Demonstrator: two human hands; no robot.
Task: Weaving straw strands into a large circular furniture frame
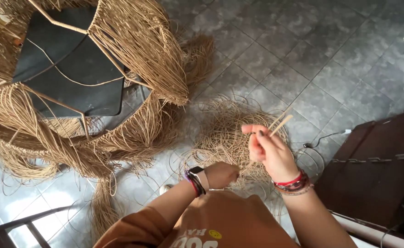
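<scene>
Over at the upper left of the frame sits a woven frame [96, 78] draped in loose tan strands, a dark cushion [73, 59] showing through it. Moving to centre, the left hand [220, 174] dips low into the tangled pile of fibre [220, 133] on the grey tiled floor [303, 55], fingers curled, though whether they pinch a strand I cannot tell. Now the right hand [270, 149], lifted above the pile, fingers closed on a thin pale strand [280, 124]. Its long axis runs diagonally, free end aiming to the upper right. This looks like the picking-out step; next, I judge, calls for drawing that strand clear of the tangle. Far right, a dark wooden cabinet [376, 174].
</scene>
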